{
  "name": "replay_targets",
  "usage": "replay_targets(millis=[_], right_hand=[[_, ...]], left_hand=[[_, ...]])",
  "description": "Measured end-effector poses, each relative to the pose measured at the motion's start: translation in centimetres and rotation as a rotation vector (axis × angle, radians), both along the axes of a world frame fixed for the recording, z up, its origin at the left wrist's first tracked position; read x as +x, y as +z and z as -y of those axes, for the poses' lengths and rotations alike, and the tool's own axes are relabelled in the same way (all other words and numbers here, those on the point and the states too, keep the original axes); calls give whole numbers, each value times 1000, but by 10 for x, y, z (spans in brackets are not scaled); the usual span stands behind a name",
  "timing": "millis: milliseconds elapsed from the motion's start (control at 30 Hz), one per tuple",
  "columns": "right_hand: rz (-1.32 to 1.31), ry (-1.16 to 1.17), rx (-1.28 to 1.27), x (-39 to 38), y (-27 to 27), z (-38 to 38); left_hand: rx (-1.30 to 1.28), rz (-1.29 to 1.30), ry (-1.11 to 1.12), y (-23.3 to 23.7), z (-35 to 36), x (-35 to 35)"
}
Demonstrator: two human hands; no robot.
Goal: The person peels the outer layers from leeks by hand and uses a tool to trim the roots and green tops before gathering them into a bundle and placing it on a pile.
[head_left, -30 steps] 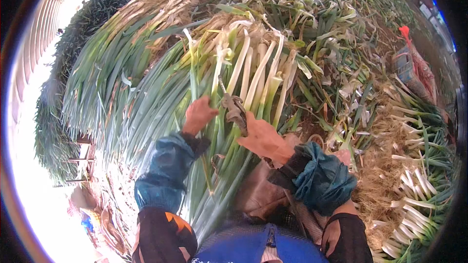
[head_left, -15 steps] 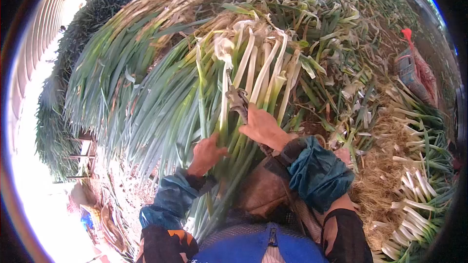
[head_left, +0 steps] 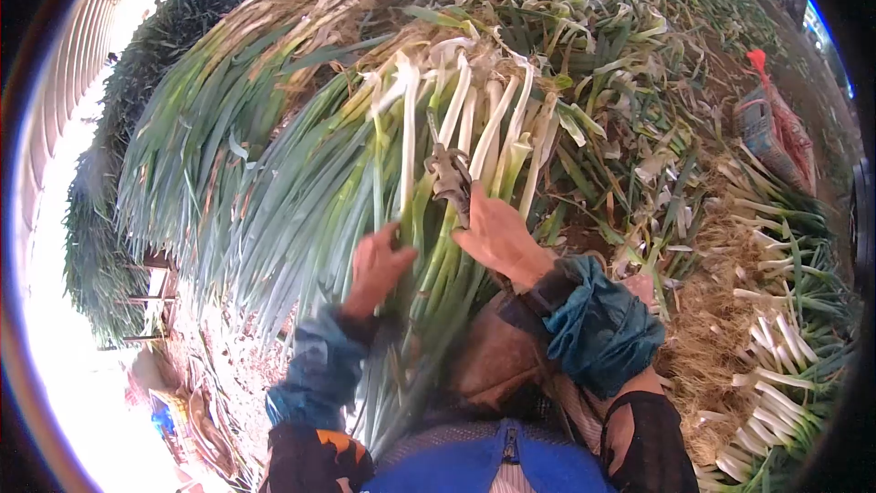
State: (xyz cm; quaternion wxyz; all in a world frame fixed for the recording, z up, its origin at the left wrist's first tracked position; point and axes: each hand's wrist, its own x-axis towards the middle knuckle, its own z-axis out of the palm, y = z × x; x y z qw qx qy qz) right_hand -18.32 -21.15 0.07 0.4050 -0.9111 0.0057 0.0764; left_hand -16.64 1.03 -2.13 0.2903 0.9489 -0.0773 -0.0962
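My left hand (head_left: 376, 267) is closed around the lower part of a long green onion (head_left: 407, 141), whose white end points away from me. Loose pale skin blurs near that tip. In my right hand (head_left: 502, 239) is a grey metal air blow gun (head_left: 449, 178), gripped with its thin nozzle pointing up and away, just right of that stalk. Under and beside both hands lies a row of green onions (head_left: 493, 132) with white stems and green leaves running toward my lap. Part of the gun's handle is hidden by my fingers.
Piled unpeeled onions with roots (head_left: 265, 46) lie to the left. Stripped leaves (head_left: 630, 64) cover the ground ahead and right. White-stemmed onions (head_left: 780, 347) line the right side beside dry root debris (head_left: 707, 329). A red-and-grey sack (head_left: 776, 132) stands at far right.
My left hand has moved slightly left and up, and the stalk has shifted left with it. The blow gun in my right hand has moved slightly right.
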Motion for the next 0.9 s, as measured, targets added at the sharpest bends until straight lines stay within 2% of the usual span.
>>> replay_targets(millis=[67,167,233,267,300,367,400,433,467,500,600,633,667,700,733,767,867,900], right_hand=[[4,-13,-11,-5,4,7],[23,-106,-87,-1,-11,20],[-41,-123,-104,-2,3,19],[-11,-55,-66,-1,0,19],[14,12,-21,-2,-5,16],[-24,92,30,3,-12,11],[-54,20,17,12,-17,16],[-88,-53,5,21,-23,24],[-121,-127,-7,30,-30,31],[-164,-188,35,32,-12,36],[-89,-129,4,26,2,25],[-38,-18,94,18,1,14],[-64,50,74,13,0,4],[-91,115,58,9,-2,-5],[-119,179,44,7,-4,-11],[-167,132,154,7,-10,-7],[-123,15,41,14,-17,2],[-87,8,53,13,-13,4]], left_hand=[[121,7,-31,20,34,31],[154,301,-185,-25,51,64],[152,275,-109,-48,55,72],[153,259,-70,-57,57,76],[211,91,-172,-61,58,79],[-11,-18,-236,-68,52,62],[-125,-64,-268,-70,52,54],[-101,-11,-251,-57,61,41],[-202,54,-341,-61,60,36],[-250,-27,-353,-57,59,34],[-495,-171,-320,-59,41,36],[-467,-189,-258,-62,28,44],[-441,-209,-196,-65,15,52],[-290,-218,-94,-65,3,69],[-65,188,-66,-51,-1,78],[84,400,-38,-65,-22,97],[517,528,60,-63,-35,111],[547,500,74,-65,-33,115]])
